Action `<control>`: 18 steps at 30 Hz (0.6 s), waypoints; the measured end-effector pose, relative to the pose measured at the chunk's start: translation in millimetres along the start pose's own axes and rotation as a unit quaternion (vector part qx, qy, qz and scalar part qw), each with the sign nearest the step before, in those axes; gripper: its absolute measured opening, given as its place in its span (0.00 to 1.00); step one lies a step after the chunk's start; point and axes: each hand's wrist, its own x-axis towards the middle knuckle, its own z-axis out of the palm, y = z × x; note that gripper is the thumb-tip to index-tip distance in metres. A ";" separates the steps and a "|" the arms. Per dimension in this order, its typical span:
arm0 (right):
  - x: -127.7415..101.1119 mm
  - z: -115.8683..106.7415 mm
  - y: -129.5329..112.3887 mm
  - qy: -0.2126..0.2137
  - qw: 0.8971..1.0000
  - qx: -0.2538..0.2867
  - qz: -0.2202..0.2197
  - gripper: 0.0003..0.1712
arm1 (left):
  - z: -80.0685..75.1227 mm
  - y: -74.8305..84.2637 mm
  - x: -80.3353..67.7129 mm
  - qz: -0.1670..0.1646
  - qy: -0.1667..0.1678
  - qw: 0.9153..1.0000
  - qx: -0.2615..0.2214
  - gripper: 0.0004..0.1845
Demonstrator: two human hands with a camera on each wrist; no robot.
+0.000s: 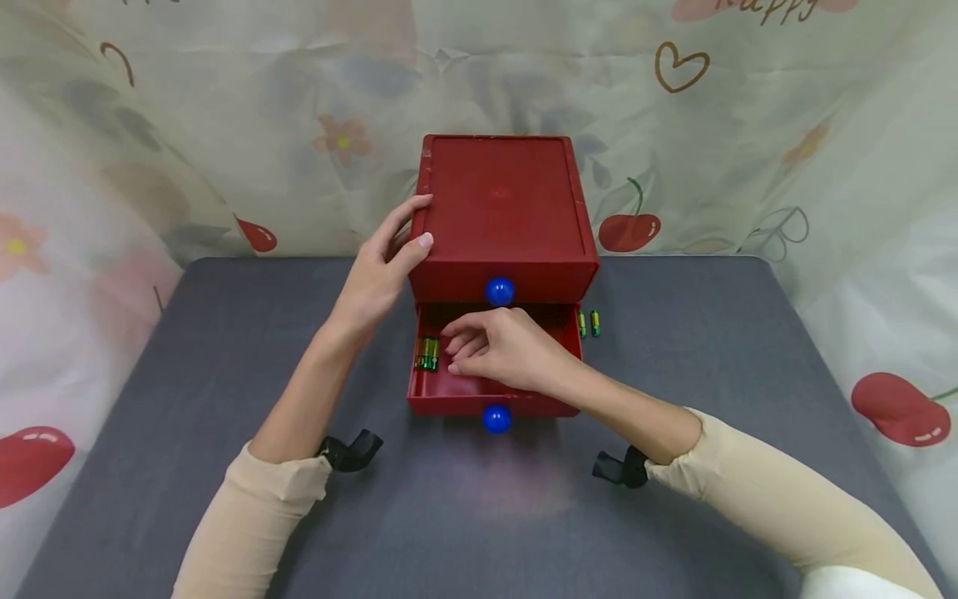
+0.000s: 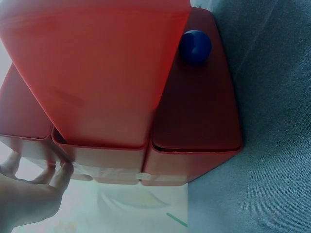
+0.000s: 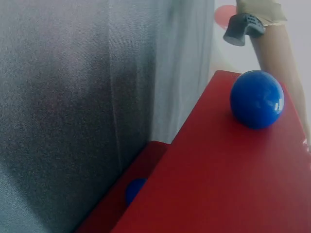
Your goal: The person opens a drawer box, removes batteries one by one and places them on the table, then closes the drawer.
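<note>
A red drawer cabinet (image 1: 500, 195) stands on the table with its middle drawer (image 1: 456, 405) pulled out. Against the cabinet's upper left edge rests my left hand (image 1: 377, 279), fingers fairly straight; the left wrist view shows its fingertips (image 2: 64, 171) touching the side. My right hand (image 1: 509, 345) is over the open drawer, fingers loosely bent and nothing visible between them. Several green batteries (image 1: 428, 353) lie side by side in the drawer's left part, just left of those fingertips. The right wrist view shows the drawer's front with its blue knob (image 3: 256, 99), not the hand.
Two more green batteries, one of them this battery (image 1: 595, 323), lie on the grey table (image 1: 509, 516) right of the cabinet. A blue knob (image 1: 500, 291) sticks out from the top drawer. Behind the cabinet hangs a patterned curtain (image 1: 262, 150).
</note>
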 end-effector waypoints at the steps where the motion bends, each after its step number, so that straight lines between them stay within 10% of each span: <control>1: 1.6 1.0 0.5 -0.003 1.000 -0.003 0.003 0.25 | -0.2 -0.1 0.0 -0.001 0.000 1.000 0.000 0.29; 18: 22.7 8.1 5.3 -0.044 0.997 -0.027 0.051 0.26 | -1.1 -1.3 0.2 -0.003 -0.001 1.000 0.001 0.29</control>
